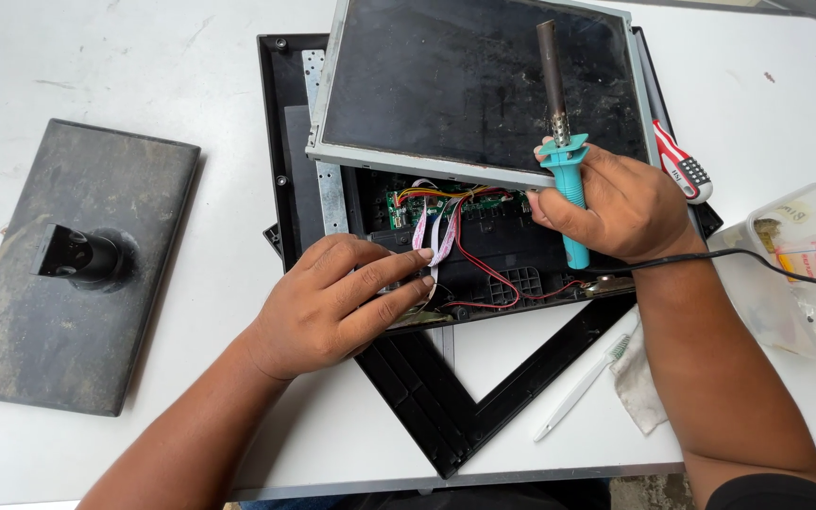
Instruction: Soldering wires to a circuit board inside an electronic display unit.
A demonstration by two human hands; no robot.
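Here, on a white table (191, 57), a flat monitor lies taken apart, its black plastic rear shell (285, 113) underneath and the dark glass display panel in a grey metal frame (474, 85) tipped up and resting across it. In the gap below the panel's lower edge sits a green circuit board (408, 201), from which a bundle of red, white and pink wires (446, 236) loops down.

The left hand (332, 307) lies flat over the shell's lower edge, fingers stretched out, the fingertips (424, 267) pressing on the wire bundle; whether any wire is pinched between them is hard to make out. The right hand (616, 203) is closed around the turquoise plastic handle of a soldering iron (567, 161), held with its dark metal barrel pointing up over the display panel, away from the board. Its black cord (757, 260) trails off to the right.

Just beside the right hand lies a red-and-white-handled screwdriver (684, 168). Farther right stands a clear plastic tub (805, 274). Near the front edge lie a black L-shaped bezel piece (465, 397), a white toothbrush (583, 385) and a crumpled white rag (639, 378). Well apart to the left rests the dusty grey rectangular monitor stand base (77, 274).
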